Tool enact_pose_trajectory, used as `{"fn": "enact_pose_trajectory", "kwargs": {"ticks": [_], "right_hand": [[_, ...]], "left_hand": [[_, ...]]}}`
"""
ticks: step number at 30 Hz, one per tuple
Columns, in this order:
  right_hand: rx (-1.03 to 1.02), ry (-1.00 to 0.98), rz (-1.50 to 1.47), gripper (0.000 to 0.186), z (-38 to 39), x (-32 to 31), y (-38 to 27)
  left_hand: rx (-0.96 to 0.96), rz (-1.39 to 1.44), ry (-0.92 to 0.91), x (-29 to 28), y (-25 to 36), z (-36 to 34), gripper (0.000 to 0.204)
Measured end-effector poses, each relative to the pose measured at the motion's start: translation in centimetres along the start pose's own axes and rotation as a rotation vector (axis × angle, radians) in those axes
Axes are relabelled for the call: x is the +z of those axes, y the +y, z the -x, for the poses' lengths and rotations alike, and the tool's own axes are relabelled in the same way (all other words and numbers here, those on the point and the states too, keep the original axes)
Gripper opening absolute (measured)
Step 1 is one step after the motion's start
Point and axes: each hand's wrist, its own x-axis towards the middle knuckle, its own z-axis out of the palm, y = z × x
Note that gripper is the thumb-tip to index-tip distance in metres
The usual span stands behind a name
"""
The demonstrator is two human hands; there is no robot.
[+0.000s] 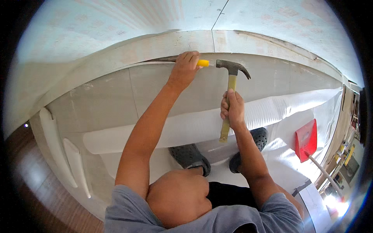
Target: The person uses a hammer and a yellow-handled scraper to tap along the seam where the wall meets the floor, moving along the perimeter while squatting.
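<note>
My left hand (184,68) grips a yellow-handled tool (203,63), perhaps a chisel or bar; its dark shaft runs left into a narrow gap along the lower edge of a pale board strip (171,40) at the wall's base. In my right hand (232,105) is a claw hammer (229,66) with a dark head and a yellowish-green handle, held upright in the picture. The hammer's striking face is just right of the yellow handle's end, a small space apart from it.
Rolled white foam sheeting (105,140) crosses the grey floor (101,101) below my hands and around my dark clogs (184,157). A red long-handled dustpan (305,138) lies right; assorted items line the far right edge. Wood-look flooring (39,178) shows at lower left.
</note>
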Motion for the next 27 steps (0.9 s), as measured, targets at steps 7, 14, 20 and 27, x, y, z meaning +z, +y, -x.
{"fn": "enact_pose_trajectory", "kwargs": {"ticks": [7, 14, 20, 27], "right_hand": [[-0.002, 0.017, -0.012, 0.038, -0.5, -0.2, 0.0], [-0.024, 0.046, 0.014, 0.038, -1.3, -1.0, -0.3], [-0.009, 0.046, -0.037, 0.038, -1.2, -1.0, 0.6], [-0.004, 0.056, -0.014, 0.039, -0.3, 0.1, 0.7]], "left_hand": [[0.013, -0.064, -0.004, -0.3, 0.0, 0.3, 0.037], [-0.056, -0.065, 0.073, -2.8, -0.5, -2.6, 0.036], [0.091, 0.100, 0.068, -6.6, 2.8, -3.6, 0.035], [0.050, -0.016, -0.085, -4.7, -0.2, -2.6, 0.035]]}}
